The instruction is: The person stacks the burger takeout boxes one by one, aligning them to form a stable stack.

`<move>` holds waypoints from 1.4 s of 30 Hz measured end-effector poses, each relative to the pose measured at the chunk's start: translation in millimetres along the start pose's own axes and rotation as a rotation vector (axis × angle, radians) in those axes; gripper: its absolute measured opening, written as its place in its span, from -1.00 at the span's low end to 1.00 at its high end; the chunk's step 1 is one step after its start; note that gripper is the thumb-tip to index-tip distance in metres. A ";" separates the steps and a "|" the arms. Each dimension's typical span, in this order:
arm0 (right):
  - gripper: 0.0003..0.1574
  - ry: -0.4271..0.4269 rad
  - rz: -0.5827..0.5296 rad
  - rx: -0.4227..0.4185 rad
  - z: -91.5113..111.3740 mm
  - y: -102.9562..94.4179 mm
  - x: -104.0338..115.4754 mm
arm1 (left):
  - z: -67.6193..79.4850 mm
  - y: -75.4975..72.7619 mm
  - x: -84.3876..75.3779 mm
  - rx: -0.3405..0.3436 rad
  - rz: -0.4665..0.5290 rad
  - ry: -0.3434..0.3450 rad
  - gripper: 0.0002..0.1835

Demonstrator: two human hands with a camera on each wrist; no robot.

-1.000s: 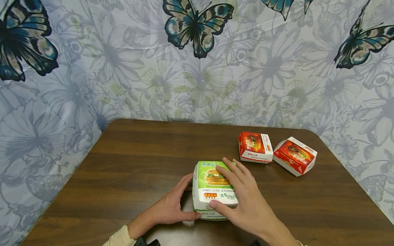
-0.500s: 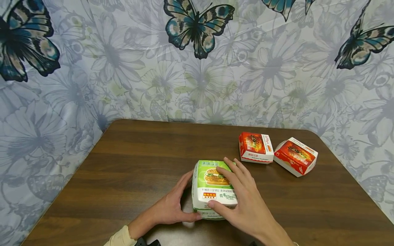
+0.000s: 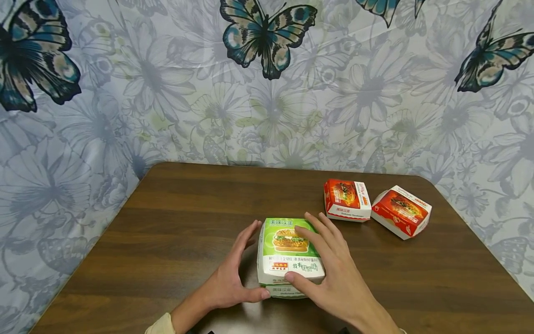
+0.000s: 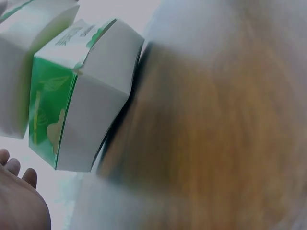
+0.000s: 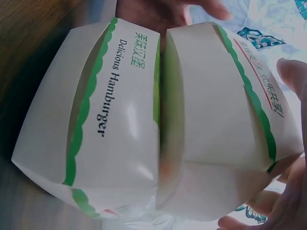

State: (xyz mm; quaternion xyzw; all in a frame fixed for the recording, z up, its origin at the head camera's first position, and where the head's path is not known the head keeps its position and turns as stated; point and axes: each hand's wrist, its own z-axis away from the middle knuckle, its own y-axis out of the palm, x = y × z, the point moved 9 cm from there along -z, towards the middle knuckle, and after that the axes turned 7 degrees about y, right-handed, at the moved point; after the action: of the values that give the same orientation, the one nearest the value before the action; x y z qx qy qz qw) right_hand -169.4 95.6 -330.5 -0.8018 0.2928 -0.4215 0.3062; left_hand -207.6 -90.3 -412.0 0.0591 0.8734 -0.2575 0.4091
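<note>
Two green-and-white hamburger boxes are stacked in front of me. The upper hamburger box [image 3: 288, 260] has a burger picture on its lid, and below it the lower hamburger box [image 3: 283, 291] shows its front edge. My right hand [image 3: 338, 273] grips the upper one, thumb at the front and fingers spread over its right side. My left hand [image 3: 227, 276] is beside the stack's left side, its fingers apart from the boxes and its thumb near the lower front corner. In the right wrist view, the upper box [image 5: 216, 105] meets the lower box [image 5: 127, 100] along a narrow gap.
Two red-and-white burger boxes stand at the back right: one upright red box [image 3: 343, 195] and one turned red box [image 3: 402, 208], their corners close together. The brown wooden table [image 3: 167, 222] ends in front of a butterfly-patterned cloth [image 3: 271, 116].
My left hand's fingers have moved left, off the side of the stack. The upper hamburger box has shifted slightly left with my right hand still on it.
</note>
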 end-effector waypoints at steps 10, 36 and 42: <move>-0.08 -0.012 -0.081 -0.016 -1.3 -6.3 -3.5 | 0.1 -1.6 -10.9 -0.029 0.023 0.018 0.30; -0.15 0.001 -0.071 0.004 -0.8 -2.2 -18.9 | -31.0 -16.5 -28.5 0.163 -0.010 0.010 0.30; -0.13 -0.002 -0.043 0.000 1.0 -1.9 -22.0 | -39.9 -16.3 -35.2 0.199 -0.043 -0.002 0.29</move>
State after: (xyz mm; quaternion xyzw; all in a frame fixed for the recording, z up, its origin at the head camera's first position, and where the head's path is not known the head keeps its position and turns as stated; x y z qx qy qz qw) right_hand -178.5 113.0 -340.5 -0.8083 0.2753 -0.4272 0.2973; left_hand -216.9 -80.7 -358.0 0.0802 0.8442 -0.3517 0.3966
